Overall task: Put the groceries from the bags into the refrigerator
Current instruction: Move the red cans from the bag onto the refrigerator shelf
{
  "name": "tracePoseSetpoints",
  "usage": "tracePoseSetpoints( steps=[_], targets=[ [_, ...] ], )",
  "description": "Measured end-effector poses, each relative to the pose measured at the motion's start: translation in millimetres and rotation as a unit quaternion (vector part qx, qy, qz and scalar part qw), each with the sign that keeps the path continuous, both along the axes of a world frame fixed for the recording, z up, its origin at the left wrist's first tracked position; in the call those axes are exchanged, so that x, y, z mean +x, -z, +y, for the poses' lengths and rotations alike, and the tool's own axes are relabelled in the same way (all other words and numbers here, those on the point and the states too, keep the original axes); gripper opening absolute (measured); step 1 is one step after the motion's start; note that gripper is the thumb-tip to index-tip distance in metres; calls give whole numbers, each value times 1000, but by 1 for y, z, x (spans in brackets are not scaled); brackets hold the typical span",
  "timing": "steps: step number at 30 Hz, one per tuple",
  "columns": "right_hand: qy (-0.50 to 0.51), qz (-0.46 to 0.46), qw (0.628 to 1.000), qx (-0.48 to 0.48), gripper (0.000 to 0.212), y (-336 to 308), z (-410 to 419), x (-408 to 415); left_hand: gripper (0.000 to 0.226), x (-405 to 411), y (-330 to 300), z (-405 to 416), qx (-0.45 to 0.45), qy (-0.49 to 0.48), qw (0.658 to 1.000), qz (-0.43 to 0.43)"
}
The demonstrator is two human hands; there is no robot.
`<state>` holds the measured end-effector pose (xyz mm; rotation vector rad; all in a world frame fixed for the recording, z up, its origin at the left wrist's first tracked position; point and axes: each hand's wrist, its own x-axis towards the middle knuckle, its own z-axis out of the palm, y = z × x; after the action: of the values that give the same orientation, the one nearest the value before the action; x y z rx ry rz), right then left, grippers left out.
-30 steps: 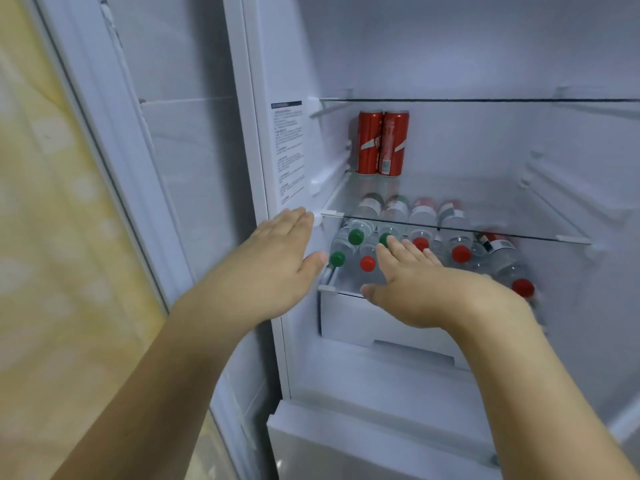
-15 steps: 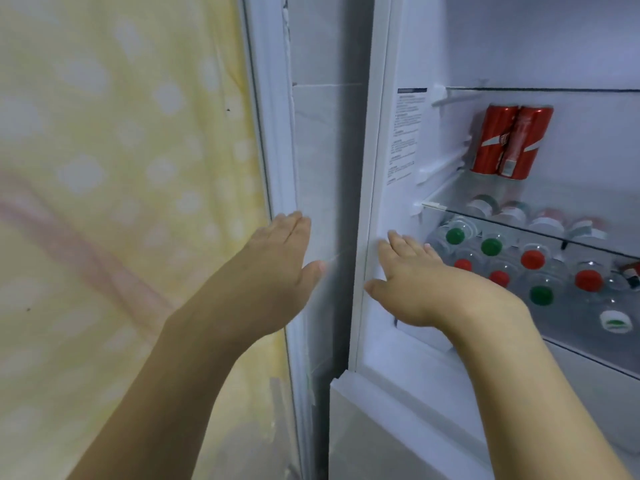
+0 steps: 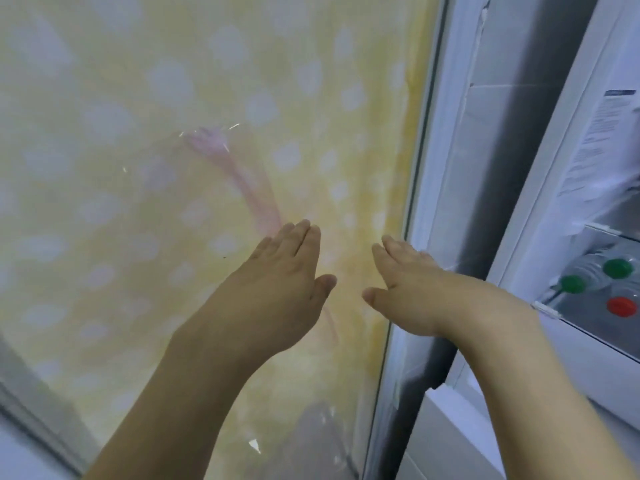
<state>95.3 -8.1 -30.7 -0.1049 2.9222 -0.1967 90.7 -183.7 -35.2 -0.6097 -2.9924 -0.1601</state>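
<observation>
The open refrigerator [image 3: 540, 209] shows only as a white strip at the right edge. On its glass shelf lie bottles with green caps [image 3: 572, 284] and a red cap [image 3: 622, 306]. My left hand [image 3: 280, 282] is held out flat, fingers straight, in front of a yellow spotted curtain [image 3: 173, 168]. My right hand [image 3: 412, 289] is flat too, fingers straight, just left of the white frame beside the fridge. Both hands hold nothing. No grocery bag is in view.
A white window or door frame [image 3: 433, 168] stands between the curtain and the fridge side. A printed label [image 3: 602, 147] is stuck on the fridge's inner wall. The lower drawer front [image 3: 460, 431] juts out at the bottom right.
My view has swung left, away from the fridge interior toward the curtain. The red cans have left the view. Both hands stay flat and empty, moving left with the view.
</observation>
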Motion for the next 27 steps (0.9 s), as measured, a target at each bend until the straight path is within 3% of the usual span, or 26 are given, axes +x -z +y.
tracePoseSetpoints(
  steps=[14,27],
  targets=[
    [-156,-5,987,20,70,13,-57,-15,67,46,0,-53,0,-143,990,-1],
    [-273,11,962,11,70,10,-164,44,67,137,-8,-136,-7,-262,965,-1]
  ],
)
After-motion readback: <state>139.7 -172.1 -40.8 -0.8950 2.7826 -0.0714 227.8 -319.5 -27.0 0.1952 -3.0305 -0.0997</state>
